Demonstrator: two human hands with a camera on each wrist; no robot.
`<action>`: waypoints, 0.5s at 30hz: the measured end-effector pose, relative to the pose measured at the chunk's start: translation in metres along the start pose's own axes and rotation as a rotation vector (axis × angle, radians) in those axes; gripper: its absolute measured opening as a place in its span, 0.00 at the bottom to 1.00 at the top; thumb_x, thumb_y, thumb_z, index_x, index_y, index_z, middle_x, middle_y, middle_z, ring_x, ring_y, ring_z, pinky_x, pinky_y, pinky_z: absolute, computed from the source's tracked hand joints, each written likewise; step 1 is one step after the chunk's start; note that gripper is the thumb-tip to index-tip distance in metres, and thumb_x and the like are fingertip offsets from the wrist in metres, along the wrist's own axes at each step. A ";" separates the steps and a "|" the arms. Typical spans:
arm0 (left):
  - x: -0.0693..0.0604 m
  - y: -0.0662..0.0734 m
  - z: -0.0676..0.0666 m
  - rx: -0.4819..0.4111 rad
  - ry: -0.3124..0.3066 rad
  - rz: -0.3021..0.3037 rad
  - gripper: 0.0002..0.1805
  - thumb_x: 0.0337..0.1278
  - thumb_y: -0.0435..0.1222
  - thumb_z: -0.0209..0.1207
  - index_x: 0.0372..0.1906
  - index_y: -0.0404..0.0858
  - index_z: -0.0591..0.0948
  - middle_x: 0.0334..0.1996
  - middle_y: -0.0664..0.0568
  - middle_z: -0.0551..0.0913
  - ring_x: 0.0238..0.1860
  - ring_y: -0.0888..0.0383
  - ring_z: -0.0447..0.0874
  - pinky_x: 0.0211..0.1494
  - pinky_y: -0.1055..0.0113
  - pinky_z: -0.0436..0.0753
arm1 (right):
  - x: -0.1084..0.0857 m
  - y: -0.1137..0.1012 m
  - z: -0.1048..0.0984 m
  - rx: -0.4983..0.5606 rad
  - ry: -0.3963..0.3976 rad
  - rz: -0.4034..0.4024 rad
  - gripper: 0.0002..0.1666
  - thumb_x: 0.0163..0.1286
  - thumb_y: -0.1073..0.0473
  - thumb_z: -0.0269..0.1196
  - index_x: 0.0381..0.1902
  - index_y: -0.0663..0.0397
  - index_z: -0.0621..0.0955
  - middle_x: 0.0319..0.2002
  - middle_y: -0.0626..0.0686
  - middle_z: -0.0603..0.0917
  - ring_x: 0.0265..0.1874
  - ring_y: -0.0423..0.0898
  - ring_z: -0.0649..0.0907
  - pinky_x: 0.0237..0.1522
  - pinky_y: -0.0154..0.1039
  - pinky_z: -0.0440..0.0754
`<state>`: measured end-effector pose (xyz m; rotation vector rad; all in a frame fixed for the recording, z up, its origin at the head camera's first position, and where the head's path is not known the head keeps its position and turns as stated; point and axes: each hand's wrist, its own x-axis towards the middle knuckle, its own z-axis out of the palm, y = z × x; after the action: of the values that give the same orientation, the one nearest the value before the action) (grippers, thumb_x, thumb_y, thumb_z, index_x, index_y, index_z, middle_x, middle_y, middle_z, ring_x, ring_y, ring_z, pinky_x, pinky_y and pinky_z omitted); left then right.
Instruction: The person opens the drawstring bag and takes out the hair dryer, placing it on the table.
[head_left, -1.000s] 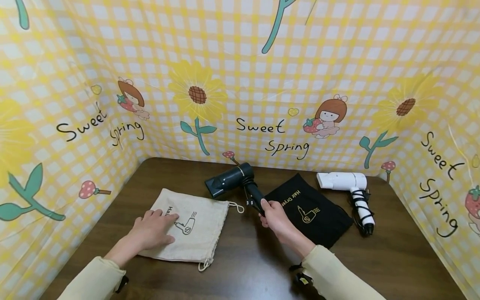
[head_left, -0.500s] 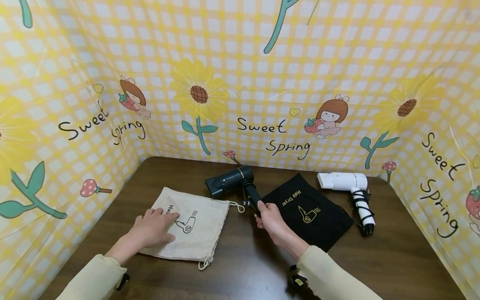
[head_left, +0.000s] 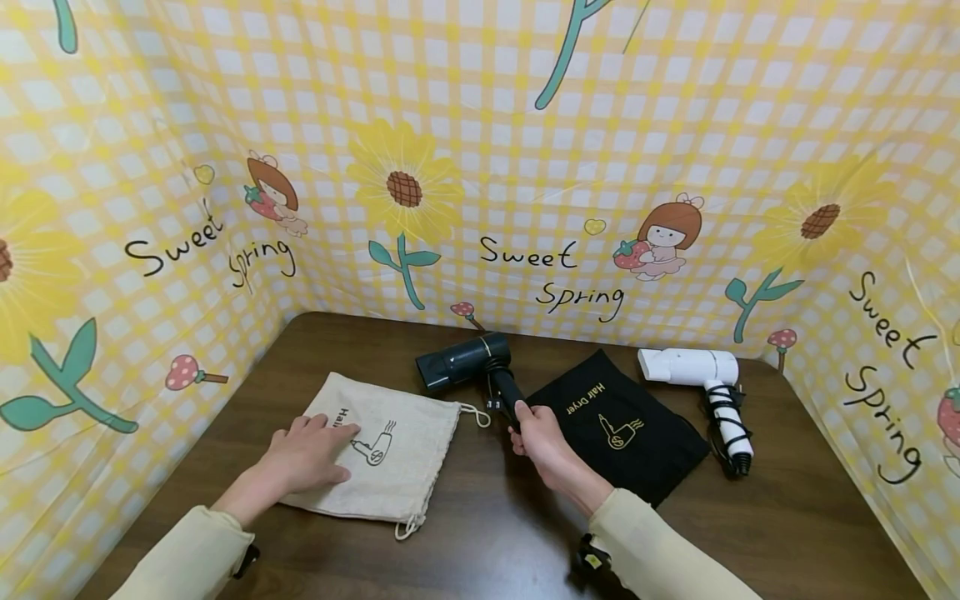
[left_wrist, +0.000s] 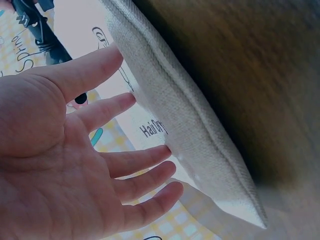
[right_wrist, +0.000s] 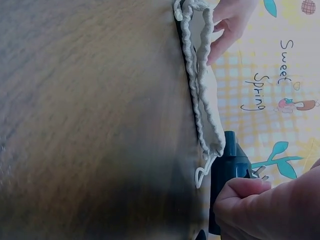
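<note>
In the head view my right hand [head_left: 546, 442] grips the handle end of a dark green hair dryer [head_left: 465, 360], whose nozzle points left. The dryer's cord is bundled along the handle, with the plug prongs showing. My left hand [head_left: 307, 454] rests with spread fingers on a cream drawstring bag [head_left: 408, 454] printed with a hair dryer drawing. The left wrist view shows the fingertips touching the cloth bag [left_wrist: 165, 90]. From the right wrist, the bag's gathered mouth [right_wrist: 200, 85] appears slightly parted, facing right in the head view.
A black hair dryer bag [head_left: 645, 450] lies flat just right of my right hand. Farther right is a white hair dryer [head_left: 693, 367] with its black cord wound round the handle. A yellow checked cloth [head_left: 480, 167] walls the brown table [head_left: 480, 550] at the back and sides.
My right hand has shifted slightly left with the dark green dryer, whose head sits a little lower. The left hand stays on the cream bag. The camera view drifts slightly.
</note>
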<state>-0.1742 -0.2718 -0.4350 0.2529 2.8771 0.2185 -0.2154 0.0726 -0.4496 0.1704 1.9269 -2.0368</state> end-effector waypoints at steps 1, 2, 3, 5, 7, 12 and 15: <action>0.000 0.000 0.000 -0.001 0.000 0.000 0.38 0.56 0.45 0.76 0.71 0.40 0.78 0.63 0.28 0.74 0.63 0.23 0.68 0.55 0.24 0.69 | 0.000 0.000 0.000 -0.001 0.000 0.003 0.20 0.89 0.56 0.42 0.56 0.73 0.68 0.30 0.53 0.71 0.22 0.41 0.68 0.28 0.33 0.68; 0.000 0.000 -0.001 -0.003 0.000 0.002 0.38 0.56 0.45 0.76 0.71 0.40 0.78 0.63 0.28 0.74 0.63 0.23 0.68 0.56 0.24 0.69 | 0.000 0.001 0.000 -0.002 -0.003 0.007 0.20 0.89 0.56 0.42 0.56 0.73 0.68 0.30 0.53 0.71 0.23 0.41 0.68 0.28 0.33 0.68; -0.001 0.001 -0.001 -0.006 -0.001 0.002 0.38 0.56 0.45 0.76 0.71 0.40 0.78 0.64 0.27 0.74 0.63 0.23 0.68 0.56 0.24 0.68 | 0.001 0.001 0.000 -0.005 -0.006 0.011 0.20 0.89 0.56 0.42 0.56 0.73 0.68 0.30 0.53 0.71 0.23 0.42 0.68 0.28 0.33 0.68; -0.001 0.001 -0.002 -0.013 -0.002 0.001 0.38 0.56 0.45 0.76 0.71 0.40 0.78 0.64 0.27 0.73 0.63 0.23 0.68 0.56 0.24 0.68 | 0.000 0.001 0.001 -0.008 -0.007 0.024 0.21 0.89 0.55 0.43 0.57 0.72 0.68 0.30 0.53 0.71 0.23 0.42 0.68 0.29 0.34 0.68; -0.002 0.001 -0.002 -0.016 -0.001 0.000 0.38 0.56 0.45 0.76 0.71 0.40 0.78 0.64 0.27 0.73 0.64 0.23 0.67 0.56 0.24 0.68 | 0.000 0.001 0.001 -0.008 -0.011 0.026 0.21 0.89 0.54 0.43 0.58 0.72 0.68 0.31 0.53 0.71 0.24 0.42 0.69 0.29 0.34 0.69; -0.003 0.000 -0.002 -0.019 0.003 0.000 0.38 0.56 0.45 0.76 0.71 0.40 0.78 0.64 0.27 0.73 0.64 0.23 0.67 0.56 0.24 0.68 | 0.000 0.002 0.001 -0.005 -0.015 0.023 0.21 0.89 0.54 0.43 0.58 0.72 0.68 0.31 0.53 0.71 0.24 0.43 0.69 0.30 0.35 0.69; -0.002 0.000 -0.002 -0.015 0.002 0.001 0.38 0.56 0.45 0.76 0.71 0.40 0.78 0.64 0.26 0.73 0.64 0.23 0.67 0.56 0.24 0.68 | 0.001 0.003 0.002 -0.012 -0.014 0.023 0.21 0.89 0.53 0.44 0.58 0.71 0.69 0.32 0.53 0.72 0.25 0.43 0.70 0.30 0.35 0.71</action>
<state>-0.1725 -0.2731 -0.4323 0.2509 2.8763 0.2403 -0.2150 0.0709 -0.4524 0.1742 1.9192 -2.0062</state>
